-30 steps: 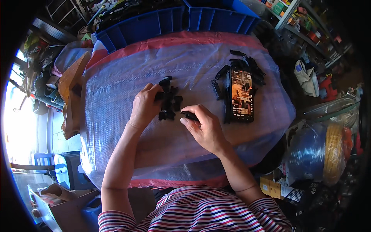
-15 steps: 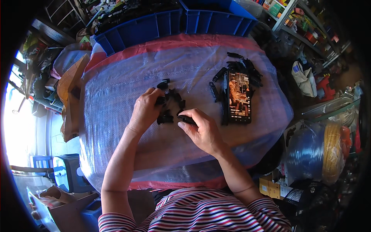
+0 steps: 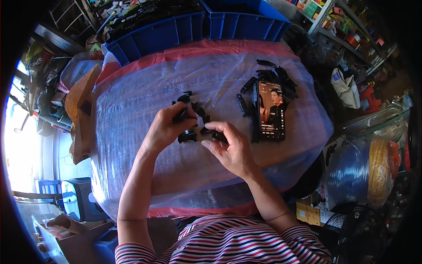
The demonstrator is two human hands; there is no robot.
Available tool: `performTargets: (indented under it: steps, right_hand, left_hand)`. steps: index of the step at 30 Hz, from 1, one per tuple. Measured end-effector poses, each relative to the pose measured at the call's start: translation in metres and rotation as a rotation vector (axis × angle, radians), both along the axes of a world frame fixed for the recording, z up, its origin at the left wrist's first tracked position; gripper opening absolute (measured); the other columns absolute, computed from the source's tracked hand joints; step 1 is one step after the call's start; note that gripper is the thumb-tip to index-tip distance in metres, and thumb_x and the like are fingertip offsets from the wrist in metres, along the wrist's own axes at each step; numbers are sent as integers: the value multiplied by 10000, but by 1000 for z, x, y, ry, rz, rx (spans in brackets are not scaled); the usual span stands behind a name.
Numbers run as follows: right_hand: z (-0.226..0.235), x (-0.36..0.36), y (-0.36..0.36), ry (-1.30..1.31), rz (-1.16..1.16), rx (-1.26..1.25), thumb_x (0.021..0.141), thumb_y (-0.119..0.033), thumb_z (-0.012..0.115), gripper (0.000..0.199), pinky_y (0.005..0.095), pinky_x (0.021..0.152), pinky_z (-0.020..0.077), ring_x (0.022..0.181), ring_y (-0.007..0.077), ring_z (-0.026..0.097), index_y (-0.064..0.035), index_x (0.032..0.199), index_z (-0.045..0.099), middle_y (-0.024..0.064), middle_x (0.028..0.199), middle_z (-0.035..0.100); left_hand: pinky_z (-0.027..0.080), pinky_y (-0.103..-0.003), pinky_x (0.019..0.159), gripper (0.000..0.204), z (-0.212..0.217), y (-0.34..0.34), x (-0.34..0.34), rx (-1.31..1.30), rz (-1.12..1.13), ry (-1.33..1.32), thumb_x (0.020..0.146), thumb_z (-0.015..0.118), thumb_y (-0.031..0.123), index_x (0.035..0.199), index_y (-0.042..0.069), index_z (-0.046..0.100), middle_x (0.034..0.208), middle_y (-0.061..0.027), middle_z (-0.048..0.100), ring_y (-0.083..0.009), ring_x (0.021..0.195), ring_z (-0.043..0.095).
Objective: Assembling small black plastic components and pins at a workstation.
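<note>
My left hand [image 3: 166, 127] is closed, its thumb and fingers pinching a small black plastic part [image 3: 180, 116]. To its right, my right hand [image 3: 234, 149] has thumb and forefinger curled around another black part [image 3: 219, 137]. Between and around the hands lie several loose black pieces [image 3: 187, 136], some partly covered by my fingers. The exact kind of these parts is too small and dark to make out. A phone [image 3: 272, 112] with a lit screen leans beside a pile of black parts [image 3: 279, 74] right of my hands.
Plastic woven sheeting [image 3: 127, 132] with red bands covers the work surface. Two blue bins [image 3: 160, 37] stand along its far edge, the left one heaped with black parts. Cardboard [image 3: 81, 114] rises at the left; a wrapped coil [image 3: 356, 171] sits at the lower right.
My left hand has turned and its fingers have come slightly right, toward my right hand. The right thumb and forefinger have parted a little around the black part. The phone's picture differs.
</note>
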State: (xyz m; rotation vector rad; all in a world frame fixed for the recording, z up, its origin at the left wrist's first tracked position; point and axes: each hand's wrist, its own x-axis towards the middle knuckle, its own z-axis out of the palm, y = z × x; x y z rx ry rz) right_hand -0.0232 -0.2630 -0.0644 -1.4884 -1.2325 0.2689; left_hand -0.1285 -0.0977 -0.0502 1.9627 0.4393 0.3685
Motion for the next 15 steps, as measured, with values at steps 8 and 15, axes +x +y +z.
performTargets:
  steps: [8, 15]
  right_hand:
    - [3, -1, 4, -92, 1, 132, 727, -54, 710, 301, 230, 569, 460, 715, 130, 583, -27, 1002, 588, 56, 850, 593]
    - [-4, -3, 9, -201, -137, 270, 720, -18, 707, 310, 233, 573, 464, 693, 126, 568, -22, 1000, 573, 52, 812, 573]
  left_hand:
    - [452, -228, 709, 272, -1, -27, 3, -537, -119, -185, 728, 689, 94, 949, 21, 549, 823, -23, 580, -107, 761, 555]
    - [259, -197, 462, 135, -12, -37, 7, -1167, -192, -293, 853, 588, 159, 912, 37, 585, 669, 10, 524, -45, 502, 332]
